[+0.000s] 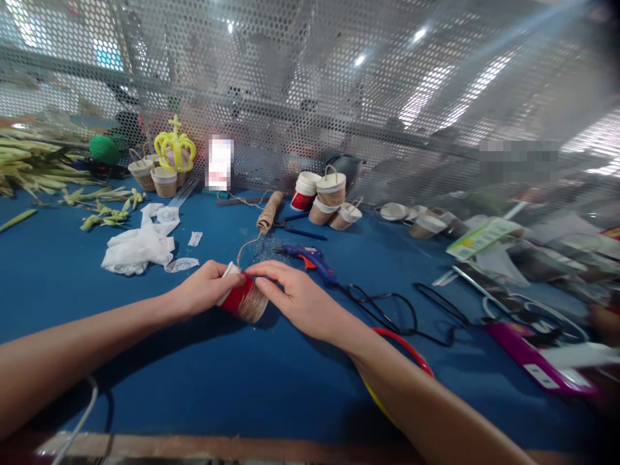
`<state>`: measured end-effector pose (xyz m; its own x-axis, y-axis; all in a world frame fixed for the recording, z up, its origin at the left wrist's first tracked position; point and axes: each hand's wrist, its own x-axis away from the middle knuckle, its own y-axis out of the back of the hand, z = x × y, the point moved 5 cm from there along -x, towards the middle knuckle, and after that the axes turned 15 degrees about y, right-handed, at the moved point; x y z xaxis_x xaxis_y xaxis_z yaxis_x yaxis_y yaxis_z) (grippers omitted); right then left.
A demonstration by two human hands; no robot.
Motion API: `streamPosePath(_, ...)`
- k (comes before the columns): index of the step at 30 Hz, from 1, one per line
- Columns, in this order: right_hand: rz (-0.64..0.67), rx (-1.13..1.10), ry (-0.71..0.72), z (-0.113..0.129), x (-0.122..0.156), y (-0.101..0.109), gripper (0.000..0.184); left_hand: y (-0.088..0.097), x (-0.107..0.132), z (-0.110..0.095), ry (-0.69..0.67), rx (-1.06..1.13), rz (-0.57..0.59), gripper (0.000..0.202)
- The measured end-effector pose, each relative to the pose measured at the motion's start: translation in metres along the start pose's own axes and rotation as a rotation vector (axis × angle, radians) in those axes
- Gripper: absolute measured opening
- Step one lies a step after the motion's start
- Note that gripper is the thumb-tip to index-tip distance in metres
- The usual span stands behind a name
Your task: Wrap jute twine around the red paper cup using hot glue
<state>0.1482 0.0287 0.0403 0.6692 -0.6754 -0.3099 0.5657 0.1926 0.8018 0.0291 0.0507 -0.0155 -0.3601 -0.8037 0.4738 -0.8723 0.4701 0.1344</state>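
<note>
A red paper cup (241, 301) lies on its side on the blue table (232, 381), its lower half wound with tan twine. My left hand (206, 289) grips the cup's white rim end. My right hand (290, 295) rests on the wrapped part, thumb and forefinger pinching the twine against the cup. A strand of twine (245, 247) runs from the cup back to a spool (269, 212) lying farther away.
A blue glue gun (310, 258) lies just behind my right hand, its black cord (397, 310) looping right. Twine-wrapped cups (329, 197), pliers (295, 227), crumpled white plastic (138, 245), a yellow crown (175, 150), green stems (39, 168) and a perforated metal screen (310, 97) sit around.
</note>
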Motion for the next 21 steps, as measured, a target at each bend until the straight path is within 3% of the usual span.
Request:
streamPosePath(4,-0.046,0.155,-0.09,-0.012,0.004,0.02,0.023,0.0,0.001,0.001,0.017,0.039,0.002,0.029)
streamPosePath(7,-0.063,0.437,-0.404,-0.047,0.015,0.049,0.026,0.0,0.001,0.001,0.029,0.05,0.009,0.028)
streamPosePath(10,-0.03,0.522,-0.587,-0.085,0.026,0.066,0.028,0.0,0.001,0.002,0.03,0.04,0.019,0.028)
streamPosePath(15,0.164,0.437,-0.739,-0.127,0.037,0.055,0.021,0.001,0.004,-0.001,0.02,-0.026,-0.016,0.03)
streamPosePath(21,0.153,0.313,-0.795,-0.129,0.041,0.051,0.023,0.003,0.006,-0.006,0.001,-0.135,-0.09,0.03)
